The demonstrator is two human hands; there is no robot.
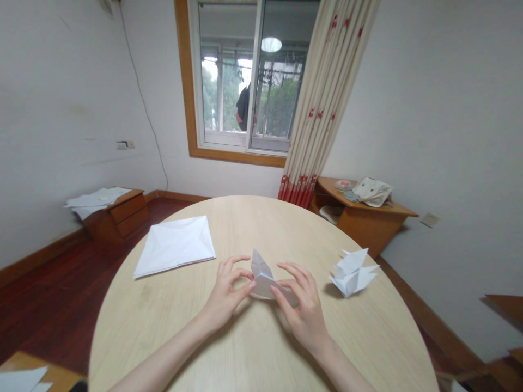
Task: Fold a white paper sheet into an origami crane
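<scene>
Between my two hands is a small folded white paper (263, 280), with one pointed flap standing up at its left end. My left hand (231, 288) pinches the left end between thumb and fingers. On the other side, my right hand (300, 302) grips the right part with its thumb on the near face, its other fingers curving behind. Several folded paper pieces with sharp points (354, 272) lie to the right of my right hand. A flat stack of white paper sheets (175, 245) rests to the left, apart from my left hand.
The round wooden table (265, 218) has a curved edge. Behind it on the left stands a small drawer cabinet (131, 215) with papers on top. At the right back is a wooden corner desk (363, 223) with a cloth bag (372, 191), beside a long curtain (322, 98).
</scene>
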